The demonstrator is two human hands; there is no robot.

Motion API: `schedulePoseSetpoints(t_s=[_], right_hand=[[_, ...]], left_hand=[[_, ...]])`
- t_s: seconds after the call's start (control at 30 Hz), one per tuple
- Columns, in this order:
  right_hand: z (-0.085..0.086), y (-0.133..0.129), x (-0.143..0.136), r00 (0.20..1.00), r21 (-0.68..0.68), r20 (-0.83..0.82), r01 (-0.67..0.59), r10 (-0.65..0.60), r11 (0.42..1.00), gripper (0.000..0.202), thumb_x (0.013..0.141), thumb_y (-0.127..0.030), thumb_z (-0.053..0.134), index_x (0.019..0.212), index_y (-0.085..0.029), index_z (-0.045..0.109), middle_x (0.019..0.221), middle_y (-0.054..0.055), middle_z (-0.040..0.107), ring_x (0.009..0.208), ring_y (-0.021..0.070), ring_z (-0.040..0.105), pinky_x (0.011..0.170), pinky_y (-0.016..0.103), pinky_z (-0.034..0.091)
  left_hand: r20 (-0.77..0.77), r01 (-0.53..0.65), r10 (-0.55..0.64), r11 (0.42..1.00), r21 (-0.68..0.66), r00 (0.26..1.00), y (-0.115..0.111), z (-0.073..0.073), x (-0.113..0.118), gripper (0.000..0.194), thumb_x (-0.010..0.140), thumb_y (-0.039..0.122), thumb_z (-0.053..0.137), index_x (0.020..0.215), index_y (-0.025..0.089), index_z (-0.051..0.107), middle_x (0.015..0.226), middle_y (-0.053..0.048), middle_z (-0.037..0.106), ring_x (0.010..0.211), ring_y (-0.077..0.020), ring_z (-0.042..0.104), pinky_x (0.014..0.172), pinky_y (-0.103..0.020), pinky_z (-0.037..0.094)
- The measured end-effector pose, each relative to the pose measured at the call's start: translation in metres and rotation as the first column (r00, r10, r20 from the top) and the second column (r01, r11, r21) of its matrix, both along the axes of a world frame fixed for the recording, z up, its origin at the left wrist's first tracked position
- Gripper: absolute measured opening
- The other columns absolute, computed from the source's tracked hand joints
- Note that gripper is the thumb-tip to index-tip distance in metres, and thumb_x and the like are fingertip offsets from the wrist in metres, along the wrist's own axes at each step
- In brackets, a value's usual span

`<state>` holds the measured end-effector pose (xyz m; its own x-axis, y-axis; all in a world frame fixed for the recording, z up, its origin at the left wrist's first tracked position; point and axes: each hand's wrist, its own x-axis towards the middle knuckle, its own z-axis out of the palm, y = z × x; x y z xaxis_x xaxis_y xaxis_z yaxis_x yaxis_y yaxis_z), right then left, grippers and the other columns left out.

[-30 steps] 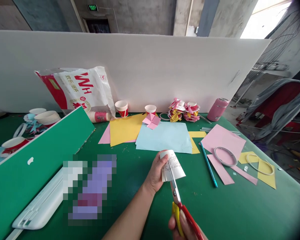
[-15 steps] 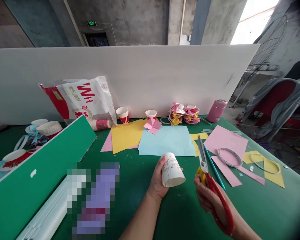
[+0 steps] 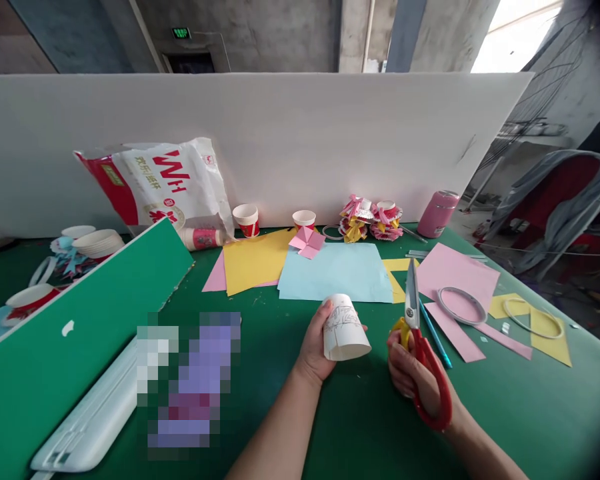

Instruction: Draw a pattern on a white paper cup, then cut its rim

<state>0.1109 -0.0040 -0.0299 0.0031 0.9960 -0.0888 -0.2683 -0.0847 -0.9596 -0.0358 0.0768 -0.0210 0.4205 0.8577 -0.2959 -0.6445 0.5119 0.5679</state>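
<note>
We've got the left hand [image 3: 316,347] wrapped around a white paper cup [image 3: 344,328] tipped on its side, mouth facing us, just above the green table [image 3: 360,427]. At three o'clock from the cup, the right hand [image 3: 411,375] grips the red-and-yellow scissors [image 3: 420,340], fingers through the handles, blades closed together and pointing up toward twelve. A blue pen [image 3: 434,333] lies just beside the blades. At twelve o'clock from the cup rests a light blue paper sheet [image 3: 336,272], a pink sheet [image 3: 455,272] at two.
</note>
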Motion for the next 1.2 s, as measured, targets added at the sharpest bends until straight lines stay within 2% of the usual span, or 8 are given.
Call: schedulePoseSetpoints(t_s=[0.23,0.5,0.7,1.0,1.2], right_hand=[[0.000,-0.006,-0.002,0.997,0.039,0.061,-0.059,0.056,0.998,0.020,0.084,-0.040,0.055,0.086,-0.022,0.046,0.056,-0.008,0.032,0.046,0.0065,0.026,0.041,0.021,0.021],[0.002,-0.001,-0.004,0.996,0.086,0.078,-0.041,0.035,0.995,0.022,0.084,-0.040,0.055,0.078,-0.021,0.046,0.053,-0.009,0.033,0.043,0.0058,0.026,0.039,0.021,0.020],[0.000,-0.003,-0.003,0.999,0.104,0.045,0.003,-0.007,0.995,0.023,0.082,-0.043,0.055,0.080,-0.022,0.045,0.052,-0.010,0.030,0.042,0.0054,0.023,0.038,0.020,0.018],[0.003,-0.002,-0.002,1.000,0.067,0.013,0.007,-0.008,0.998,0.028,0.079,-0.045,0.058,0.078,-0.021,0.045,0.053,-0.009,0.031,0.042,0.0055,0.024,0.038,0.019,0.019],[0.016,-0.010,-0.009,0.999,-0.036,0.026,0.023,-0.022,0.999,0.030,0.078,-0.049,0.058,0.081,-0.022,0.045,0.053,-0.009,0.029,0.043,0.0067,0.025,0.038,0.020,0.019]], left_hand=[[-0.014,-0.026,0.026,0.999,0.018,1.000,0.000,0.000,0.000,0.030,0.076,0.036,0.056,0.097,0.015,0.048,0.072,-0.005,0.063,0.061,-0.0254,0.066,0.059,-0.036,0.049],[-0.030,0.012,-0.010,0.998,0.066,1.000,0.003,-0.003,0.004,0.030,0.078,0.036,0.052,0.097,0.013,0.049,0.067,-0.004,0.061,0.061,-0.0256,0.066,0.058,-0.036,0.050],[-0.062,0.015,-0.009,0.995,0.098,0.998,0.007,0.000,0.009,0.032,0.078,0.035,0.053,0.101,0.014,0.049,0.069,-0.005,0.062,0.061,-0.0245,0.065,0.059,-0.036,0.050],[-0.078,0.004,0.004,0.994,0.108,0.997,0.004,0.000,0.005,0.037,0.075,0.037,0.056,0.103,0.013,0.049,0.069,-0.006,0.062,0.060,-0.0249,0.065,0.057,-0.035,0.049],[-0.060,-0.042,0.048,0.996,0.085,0.997,0.001,-0.002,0.001,0.034,0.073,0.038,0.059,0.096,0.013,0.052,0.067,-0.004,0.061,0.059,-0.0232,0.064,0.058,-0.035,0.049]])
